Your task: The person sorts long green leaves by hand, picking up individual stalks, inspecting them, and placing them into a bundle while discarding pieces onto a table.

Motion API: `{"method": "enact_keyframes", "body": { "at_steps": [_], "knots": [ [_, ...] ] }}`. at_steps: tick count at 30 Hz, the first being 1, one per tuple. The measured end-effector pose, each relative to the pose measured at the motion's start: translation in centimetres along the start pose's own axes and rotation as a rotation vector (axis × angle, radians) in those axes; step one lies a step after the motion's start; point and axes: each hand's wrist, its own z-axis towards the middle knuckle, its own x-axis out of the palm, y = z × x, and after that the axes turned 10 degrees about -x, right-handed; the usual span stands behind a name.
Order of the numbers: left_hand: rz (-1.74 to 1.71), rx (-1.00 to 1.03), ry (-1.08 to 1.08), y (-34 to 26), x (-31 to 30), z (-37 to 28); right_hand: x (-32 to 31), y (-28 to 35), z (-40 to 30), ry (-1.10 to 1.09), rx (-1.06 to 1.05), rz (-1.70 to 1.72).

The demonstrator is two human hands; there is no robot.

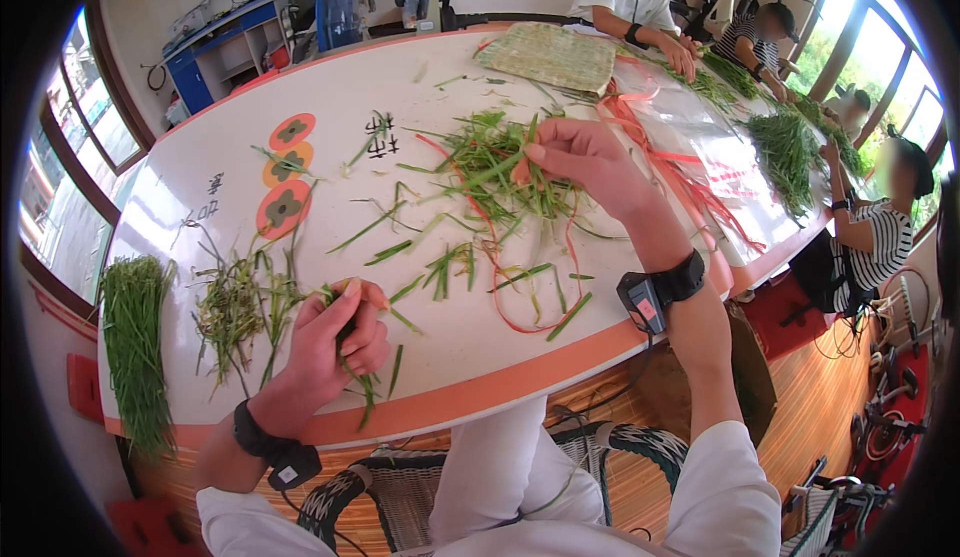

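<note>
My left hand (330, 339), near the table's front edge, is closed around a few green stalks (365, 392) whose ends stick out below the fist. Thumb and fingertips of my right hand (589, 159) pinch a long green leaf (495, 170) above a loose pile of leafy greens (487, 136). Beneath that pile runs a thin red plastic strap (495, 287), curving in a loop towards me. Short cut leaves (450, 264) lie scattered between my hands. Left of my left hand is a heap of wilted, yellowish stalks (229, 298); farther left, a neat bundle of long chive-like greens (135, 347) overhangs the edge.
A greenish woven mat (551, 58) lies at the table's far side. Red strapping (637, 129) and clear plastic sheeting (697, 125) cover the right part. Several people sit along there, handling greens (784, 152). A wicker chair (405, 489) is under me; cables hang from my wristbands.
</note>
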Motion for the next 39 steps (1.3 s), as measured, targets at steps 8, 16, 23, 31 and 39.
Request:
{"method": "enact_keyframes", "body": {
  "at_steps": [8,16,23,31,39],
  "knots": [
    [0.039,0.012,-0.114,-0.8,0.5,-0.4,6.9,1.3,0.5,0.349,0.073,0.15],
    [0.343,-0.078,-0.117,-0.4,1.0,-0.7,11.2,-0.2,-0.3,0.332,0.046,0.074],
    [0.326,-0.108,-0.079,-0.5,1.1,-0.6,12.3,-1.9,-1.6,0.283,-0.059,0.241],
    [0.268,0.01,-0.235,-0.1,0.1,0.0,12.1,-1.8,-1.2,0.134,-0.071,0.218],
    [0.16,0.051,-0.3,0.5,0.3,0.2,12.3,-1.8,-1.5,0.09,-0.063,0.296]
  ]
}}
